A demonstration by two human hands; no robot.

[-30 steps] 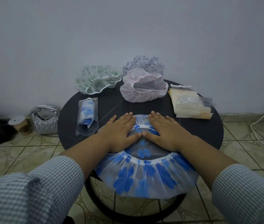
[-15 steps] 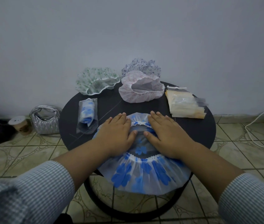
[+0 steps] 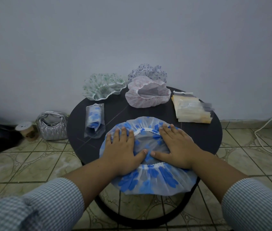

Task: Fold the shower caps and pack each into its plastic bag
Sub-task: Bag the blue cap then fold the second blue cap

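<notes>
The blue-flowered shower cap lies spread at the near edge of the round black table, opening upward, its frill overhanging that edge; it is roughly round, slightly wider left to right. The left hand and right hand press flat on it, fingers straight, pointing toward the far edge. A bagged cap lies lengthwise near the left edge.
</notes>
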